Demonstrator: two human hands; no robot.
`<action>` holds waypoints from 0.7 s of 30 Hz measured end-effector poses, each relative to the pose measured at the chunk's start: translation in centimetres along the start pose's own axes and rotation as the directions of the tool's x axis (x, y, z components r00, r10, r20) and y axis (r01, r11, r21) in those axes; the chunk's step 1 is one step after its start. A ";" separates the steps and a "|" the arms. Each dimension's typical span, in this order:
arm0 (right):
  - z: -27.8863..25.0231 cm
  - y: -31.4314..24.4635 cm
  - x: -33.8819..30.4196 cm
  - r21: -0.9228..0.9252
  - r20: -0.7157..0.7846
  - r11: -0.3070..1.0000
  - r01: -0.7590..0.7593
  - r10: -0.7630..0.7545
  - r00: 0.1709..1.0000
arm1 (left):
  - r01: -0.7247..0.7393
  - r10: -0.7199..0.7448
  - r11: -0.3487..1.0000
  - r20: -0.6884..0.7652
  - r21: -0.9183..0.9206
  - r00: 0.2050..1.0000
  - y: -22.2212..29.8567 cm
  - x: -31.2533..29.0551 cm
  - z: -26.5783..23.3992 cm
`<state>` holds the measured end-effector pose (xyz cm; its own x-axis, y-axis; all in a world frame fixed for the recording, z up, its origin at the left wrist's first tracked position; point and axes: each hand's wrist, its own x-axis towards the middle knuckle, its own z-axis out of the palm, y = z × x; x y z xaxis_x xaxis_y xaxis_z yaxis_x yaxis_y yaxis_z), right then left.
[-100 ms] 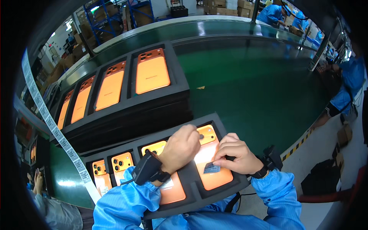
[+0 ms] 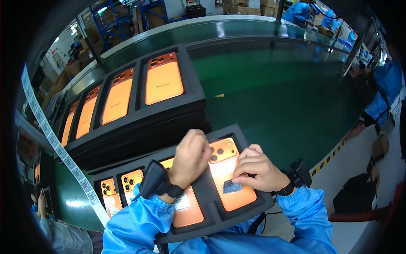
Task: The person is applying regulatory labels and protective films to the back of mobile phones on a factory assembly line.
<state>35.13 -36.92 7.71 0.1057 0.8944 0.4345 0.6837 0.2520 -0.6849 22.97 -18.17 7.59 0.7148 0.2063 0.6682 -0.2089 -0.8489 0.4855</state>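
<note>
A grey foam tray [image 2: 265, 202] lies before me with several orange phones in its slots, backs up. At its right end, the phone [image 2: 243, 203] carries a small grey printed label [image 2: 232, 186] on its lower back. My right hand [image 2: 263, 171] is closed, thumb and finger pinched at the label's upper right edge. Over the upper part of the neighbouring phone [image 2: 190, 213], which has a white label, my left hand [image 2: 189, 158] hovers with its fingers curled in. Its fingertips are hidden, so what it holds, if anything, does not show.
Behind stands a stack of black trays [image 2: 148, 127], its top one holding orange phones. A long strip of printed labels [image 2: 63, 150] slants down on the left. The green work surface [image 2: 275, 97] stretches right. Other people in blue [image 2: 298, 16] work farther off.
My left hand has shifted left and slightly up, away from the right-hand phone, uncovering more of its cameras. The right hand stays at the label.
</note>
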 end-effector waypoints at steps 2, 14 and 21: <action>-0.1 0.1 0.1 -0.050 0.033 0.999 0.018 -0.016 0.999 | 0.058 -0.058 0.998 -0.047 -0.008 0.997 -0.2 0.1 0.1; -0.7 1.7 0.6 -0.086 0.108 0.993 0.076 -0.066 0.992 | 0.053 -0.052 0.998 -0.040 0.020 0.998 -0.5 0.5 0.2; -0.5 1.8 0.6 -0.059 0.091 0.996 0.071 -0.065 0.994 | 0.060 -0.059 0.998 -0.032 0.022 0.998 -0.4 0.5 0.2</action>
<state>36.75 -36.12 7.04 -0.0052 0.9059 0.4234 0.7311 0.2923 -0.6165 23.54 -17.82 7.60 0.7039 0.2717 0.6564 -0.1512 -0.8455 0.5121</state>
